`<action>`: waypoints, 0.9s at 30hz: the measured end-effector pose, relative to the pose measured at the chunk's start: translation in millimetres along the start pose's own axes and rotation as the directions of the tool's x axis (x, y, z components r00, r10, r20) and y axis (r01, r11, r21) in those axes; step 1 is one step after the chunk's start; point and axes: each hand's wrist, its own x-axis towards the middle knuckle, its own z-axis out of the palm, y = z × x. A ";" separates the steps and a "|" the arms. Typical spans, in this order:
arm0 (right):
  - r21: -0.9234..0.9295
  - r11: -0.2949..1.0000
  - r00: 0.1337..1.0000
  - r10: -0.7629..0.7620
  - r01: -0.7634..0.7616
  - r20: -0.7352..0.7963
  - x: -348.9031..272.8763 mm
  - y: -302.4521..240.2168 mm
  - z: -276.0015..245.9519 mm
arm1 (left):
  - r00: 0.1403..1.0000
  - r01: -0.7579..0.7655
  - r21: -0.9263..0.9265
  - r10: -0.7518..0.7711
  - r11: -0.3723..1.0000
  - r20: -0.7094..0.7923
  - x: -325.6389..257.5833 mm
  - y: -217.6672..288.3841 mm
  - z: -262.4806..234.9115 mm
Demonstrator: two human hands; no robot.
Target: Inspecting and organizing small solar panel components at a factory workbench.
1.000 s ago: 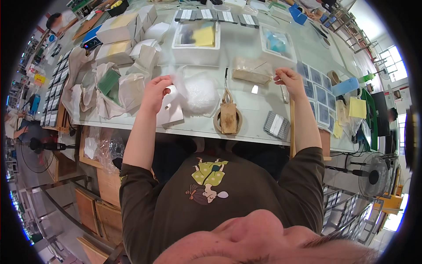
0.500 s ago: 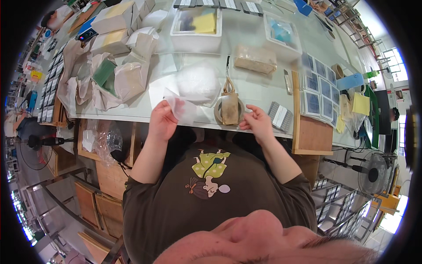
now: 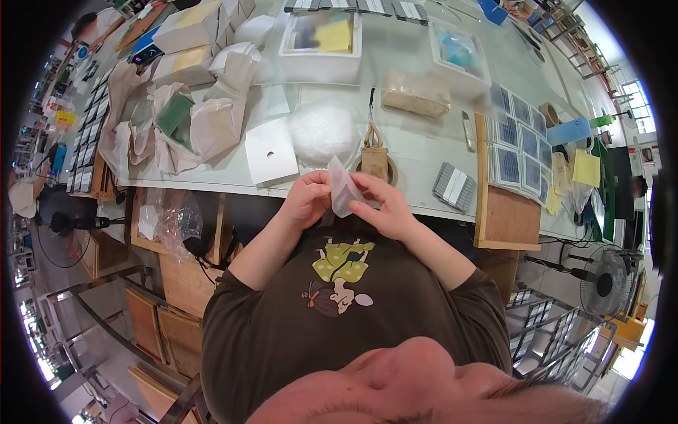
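In front of my chest, at the table's near edge, I hold a small translucent white sheet or sleeve (image 3: 342, 191) upright. My left hand (image 3: 308, 200) pinches its left side. The fingers and thumb of my right hand (image 3: 382, 205) close on its right side. Just beyond my hands stands a wooden-looking block with a looped handle (image 3: 374, 161), partly over a round ring. A white square card with a small slot (image 3: 271, 152) lies to the left. Behind it is a heap of thin white film (image 3: 323, 133).
Brown paper (image 3: 215, 127) surrounds a green stack (image 3: 174, 114) on the left. White foam boxes (image 3: 320, 68) stand at the back, near a wrapped tan block (image 3: 415, 96). Right of my hands lie a grey plate stack (image 3: 453, 186), a cutter knife (image 3: 468, 132) and a wooden rack (image 3: 507, 221).
My left hand has brought the translucent sheet right and toward my body. My right hand has moved left from beside the wooden block and taken hold of the sheet. The white card is now uncovered.
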 end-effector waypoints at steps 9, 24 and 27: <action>0.557 0.816 0.843 0.403 -0.154 -0.356 -2.1 23.2 -20.6 | 0.997 0.064 -0.037 -0.065 0.997 -0.045 2.3 37.0 -9.2; 0.672 0.639 0.814 0.574 -0.375 -0.091 13.9 19.1 -37.4 | 0.987 0.109 0.842 0.040 0.528 -0.153 48.5 -1.8 13.0; 0.475 0.792 0.812 0.535 -0.385 -0.234 7.5 29.1 -39.1 | 0.979 0.153 0.947 0.090 0.283 -0.185 49.9 0.5 19.1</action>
